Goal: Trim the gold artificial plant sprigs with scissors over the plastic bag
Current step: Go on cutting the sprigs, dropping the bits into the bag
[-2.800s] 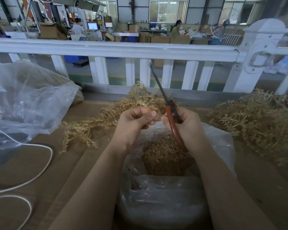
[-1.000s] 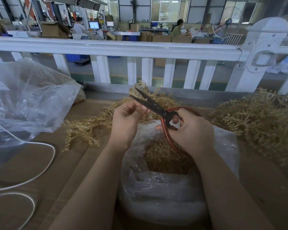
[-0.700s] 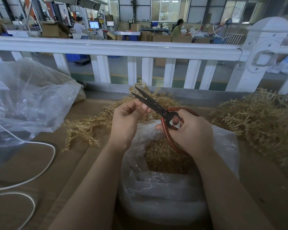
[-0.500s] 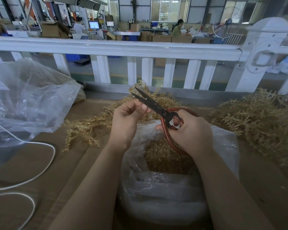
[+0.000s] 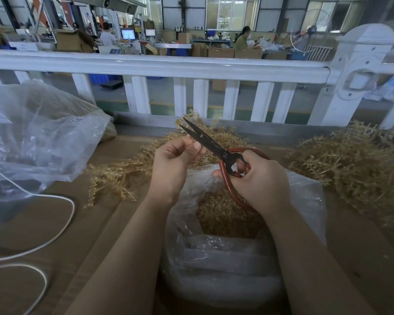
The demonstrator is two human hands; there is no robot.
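Head view, looking down: the left hand [image 5: 175, 164] is curled, its thumb and fingertips pinched together on a thin stem that is too small to make out clearly. It is held just above the far rim of the plastic bag [image 5: 305, 201]. The right hand [image 5: 259, 180] grips the scissors [image 5: 216, 151] by their red loop handles, fingers wrapped through and round them. The dark blades are slightly parted and point up and away to the left, crossing just beside the left thumb.

Below both hands the clear bag stands open on the counter [image 5: 55, 223], with a heap of small gold trimmings [image 5: 221, 214] inside it. Its near side is crumpled and folded over.

Just beyond the left hand a loose pile of gold sprigs [image 5: 118, 173] lies on the brown counter, trailing toward the left. A second, thicker heap of gold sprigs [image 5: 355, 169] lies to the right of the bag, well apart from the first.

At the far left a large clear plastic sheet [image 5: 39, 137] is bunched up on the counter, and a white cord [image 5: 64, 221] loops across the surface beside it.

A white railing [image 5: 157, 64] with upright slats runs along the back edge of the counter, ending in a thick white post [image 5: 359, 69] on the right. Behind it is a workshop floor with cardboard boxes [image 5: 221, 52], screens and two people at distant benches.
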